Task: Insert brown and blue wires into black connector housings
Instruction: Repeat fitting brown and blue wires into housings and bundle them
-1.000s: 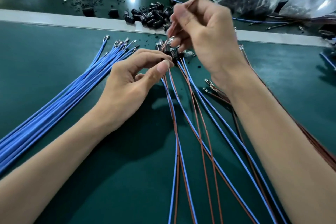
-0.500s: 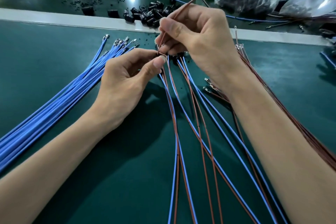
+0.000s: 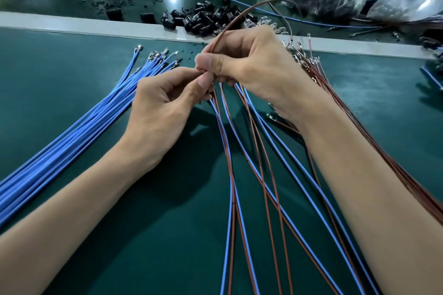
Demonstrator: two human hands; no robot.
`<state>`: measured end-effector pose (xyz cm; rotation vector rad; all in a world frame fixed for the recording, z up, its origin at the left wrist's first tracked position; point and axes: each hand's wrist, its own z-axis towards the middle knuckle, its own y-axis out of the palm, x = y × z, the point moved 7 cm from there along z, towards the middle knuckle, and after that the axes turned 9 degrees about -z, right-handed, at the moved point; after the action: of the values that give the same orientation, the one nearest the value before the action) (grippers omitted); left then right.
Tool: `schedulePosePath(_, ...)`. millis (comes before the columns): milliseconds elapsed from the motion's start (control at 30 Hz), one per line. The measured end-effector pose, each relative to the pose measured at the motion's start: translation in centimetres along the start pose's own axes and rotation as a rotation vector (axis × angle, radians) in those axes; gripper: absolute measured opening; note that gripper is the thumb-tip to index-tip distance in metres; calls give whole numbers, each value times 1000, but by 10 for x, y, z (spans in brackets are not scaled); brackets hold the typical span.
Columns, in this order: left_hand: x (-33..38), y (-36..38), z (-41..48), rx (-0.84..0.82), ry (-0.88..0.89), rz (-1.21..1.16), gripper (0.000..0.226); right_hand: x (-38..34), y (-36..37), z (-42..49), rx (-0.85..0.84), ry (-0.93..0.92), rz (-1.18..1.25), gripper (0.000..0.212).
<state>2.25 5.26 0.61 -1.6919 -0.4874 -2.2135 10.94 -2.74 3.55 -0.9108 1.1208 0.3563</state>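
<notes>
A loose sheaf of blue insulated wires (image 3: 84, 129) with bare metal terminals lies on the left of the green-matted worktop (image 3: 48, 67). The tips point to the far side, probably so that each can be picked up by its end. Just right of it, the left hand (image 3: 163, 108) closes its grip, thumb against forefinger, on a small black connector housing (image 3: 210, 93). The housing is mostly hidden, with only a dark edge showing under the thumb, and it seems to be steadied as the target. The right hand (image 3: 254, 62) meets the left at the fingertips and pinches a thin brown wire (image 3: 239, 15) close to its end, likely to keep it stiff for pushing. The slack arcs up and away to the far right. I cannot tell whether the terminal is seated. Beyond the hands, a heap of black cylindrical housings (image 3: 206, 19) sits within reach. Paired blue-and-brown leads (image 3: 231, 187), apparently finished, fan towards the near edge. A sheaf of brown wires (image 3: 374, 137) lies at the right.
</notes>
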Motion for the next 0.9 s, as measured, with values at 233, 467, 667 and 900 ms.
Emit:
schedulePosePath(233,-1,-1,-1,18,-38,20,24,2,-17,1,205,79,264,21)
schedulePosePath(467,-2,0,-1,-23,-38,7,14,2,-2,2,-10,81,51,19)
schedulePosePath(667,-4,-2,-1,-4,-49,19,16,8,-22,4,255,135,397,26)
schedulePosePath(900,-3,-1,-1,-20,-50,36,15,3,-5,4,0,85,58,21)
